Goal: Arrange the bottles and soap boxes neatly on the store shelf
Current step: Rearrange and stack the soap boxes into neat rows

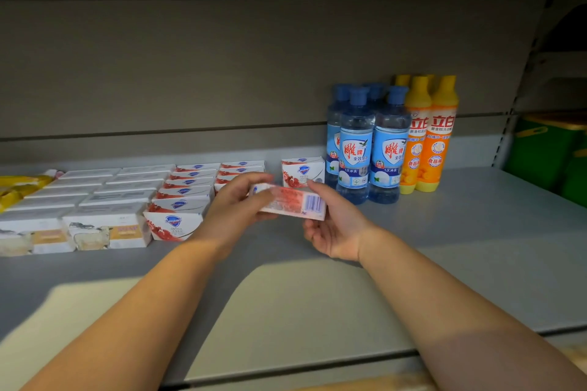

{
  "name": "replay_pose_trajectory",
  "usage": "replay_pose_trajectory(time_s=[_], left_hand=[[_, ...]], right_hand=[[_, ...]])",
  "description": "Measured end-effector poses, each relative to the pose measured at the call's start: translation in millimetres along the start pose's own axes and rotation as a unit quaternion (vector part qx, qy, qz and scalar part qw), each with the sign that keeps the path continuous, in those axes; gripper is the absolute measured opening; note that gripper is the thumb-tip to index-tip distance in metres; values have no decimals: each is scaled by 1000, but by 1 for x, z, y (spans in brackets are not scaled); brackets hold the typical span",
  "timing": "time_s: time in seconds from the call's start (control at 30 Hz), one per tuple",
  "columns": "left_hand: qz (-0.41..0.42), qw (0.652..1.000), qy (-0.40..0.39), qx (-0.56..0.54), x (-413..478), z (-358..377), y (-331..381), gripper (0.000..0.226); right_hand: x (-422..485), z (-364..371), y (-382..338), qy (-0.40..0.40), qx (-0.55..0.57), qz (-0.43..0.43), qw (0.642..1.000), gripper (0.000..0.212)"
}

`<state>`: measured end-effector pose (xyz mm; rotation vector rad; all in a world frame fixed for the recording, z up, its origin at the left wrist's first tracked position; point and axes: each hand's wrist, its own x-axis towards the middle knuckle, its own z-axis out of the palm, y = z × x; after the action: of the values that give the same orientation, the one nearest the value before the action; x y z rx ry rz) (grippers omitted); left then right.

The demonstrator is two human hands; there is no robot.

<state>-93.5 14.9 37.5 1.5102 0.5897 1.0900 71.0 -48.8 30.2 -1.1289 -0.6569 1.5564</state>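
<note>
A: What is the big grey thing?

B: That is the shelf (pixel 476 247). It carries everything. At the back right stand the blue bottles (pixel 355 149). The yellow bottles (pixel 441 136) are right beside them. All are upright with labels to the front, so shoppers can read them.

A: And on the left?

B: Rows of white soap boxes (pixel 95 200), then red soap boxes (pixel 187 190), packed tight so they look tidy. 1 lone box (pixel 301 170) stands apart, near the blue bottles.

A: What are the 2 hands doing?

B: The left hand (pixel 235 203) has its fingers curled round the left end of the held soap box (pixel 292 201). The right hand (pixel 333 228) is palm up under the right end, thumb on the far edge. Both hold it, 1 at each end, I guess to turn it.

A: Where is it?

B: In the air above the shelf, in front of the lone box, just right of the red rows. Its long side runs left to right and dips a bit to the right. The barcode side faces us, so I think the picture side must be turned forward.
</note>
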Motion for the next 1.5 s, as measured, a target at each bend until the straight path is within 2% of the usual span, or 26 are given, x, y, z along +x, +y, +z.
replay_pose_trajectory(time_s=[0.03,0.1,0.23,0.33,0.4,0.47,0.53,0.63,0.7,0.73,0.83,0.93,1.03,1.1,1.13,1.17,1.23,1.3,1.37,1.43,1.5], left_hand=[[-58,997,11,-59,2,0,0,18],[-159,977,25,-137,4,-4,2,24],[-298,937,67,-170,4,-8,1,38],[-365,912,42,-184,3,-5,2,43],[-376,913,12,-159,4,-6,3,55],[-363,929,-24,-76,6,-9,2,66],[-344,938,-40,-13,7,-9,3,58],[-341,939,-27,17,7,-11,2,42],[-335,942,-26,-2,6,-10,3,42],[-323,946,-22,-18,6,-10,4,43],[-283,951,2,-127,8,-10,7,52],[-265,937,-21,-226,7,-8,9,54],[-256,939,-15,-229,4,-6,8,37],[-254,935,3,-246,2,-6,8,26],[-252,933,13,-256,1,-6,7,23],[-245,932,22,-265,1,-5,7,19],[-220,938,26,-267,2,-4,8,15],[-185,952,23,-241,3,-3,8,24],[-153,962,24,-226,4,-2,7,39],[-111,970,5,-215,3,-1,8,45],[-69,980,-9,-187,1,-1,10,40]], right_hand=[[1,2,2,9,-35,-7,999,51],[5,6,7,32,-118,-28,992,57],[8,9,11,82,-183,-138,970,40],[6,7,11,69,-274,-217,934,26],[5,7,12,65,-275,-224,933,19],[4,8,10,73,-223,-192,953,22],[2,8,7,68,-160,-124,977,25],[-3,8,5,45,-76,-29,996,32],[-2,9,6,40,-76,-39,996,34],[-1,10,6,47,-95,-72,992,33],[4,9,8,93,-188,-244,947,35],[7,2,12,97,-313,-396,858,45],[7,-2,15,41,-429,-481,763,41],[7,-2,15,35,-448,-512,732,45],[7,-3,14,32,-451,-514,729,48],[6,-4,13,25,-447,-502,740,53],[3,-1,13,15,-398,-441,804,67],[5,4,14,42,-301,-380,873,70],[9,5,12,82,-216,-330,915,68],[9,3,7,67,-156,-272,947,46],[8,-1,6,25,-155,-245,957,19]])
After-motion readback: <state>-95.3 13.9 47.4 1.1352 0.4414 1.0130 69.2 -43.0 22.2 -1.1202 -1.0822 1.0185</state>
